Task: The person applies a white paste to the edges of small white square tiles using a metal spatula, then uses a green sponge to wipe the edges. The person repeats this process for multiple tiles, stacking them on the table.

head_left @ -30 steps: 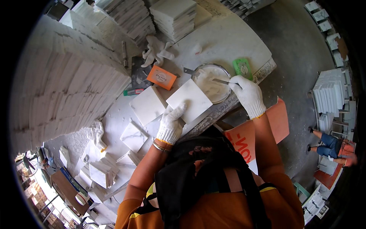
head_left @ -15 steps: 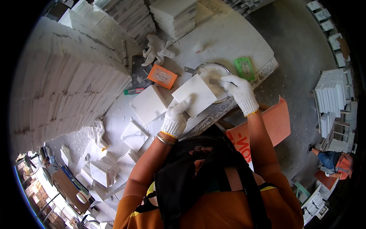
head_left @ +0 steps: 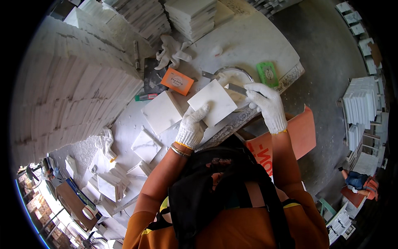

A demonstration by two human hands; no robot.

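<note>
In a white knit glove, my left hand (head_left: pixel 192 128) grips a square white marble tile (head_left: pixel 212 102) by its near left corner, thumb on top. My right hand (head_left: pixel 267 107), gloved too, pinches a small flat metal blade, a putty knife (head_left: pixel 236 89), whose end lies at the tile's right edge. Partly covered by the tile, a round metal-rimmed bowl (head_left: pixel 250 76) of white paste sits behind it. Another flat metal tool (head_left: pixel 208 75) rests at the bowl's left rim. Left of the held tile, more square tiles (head_left: pixel 162 113) lie on the worktable.
An orange box (head_left: pixel 177 81), a green pad (head_left: pixel 267 74) and loose white gloves (head_left: pixel 171 51) lie on the table (head_left: pixel 265 39). Tall tile stacks (head_left: pixel 78 79) wall off the left. Loose tiles (head_left: pixel 146 146) lie near left. Another person (head_left: pixel 361 183) is at far right.
My right hand has drawn back from the bowl, bringing the putty knife toward the tile's right edge. My left hand and the tile have hardly moved. The person at far right has shifted posture.
</note>
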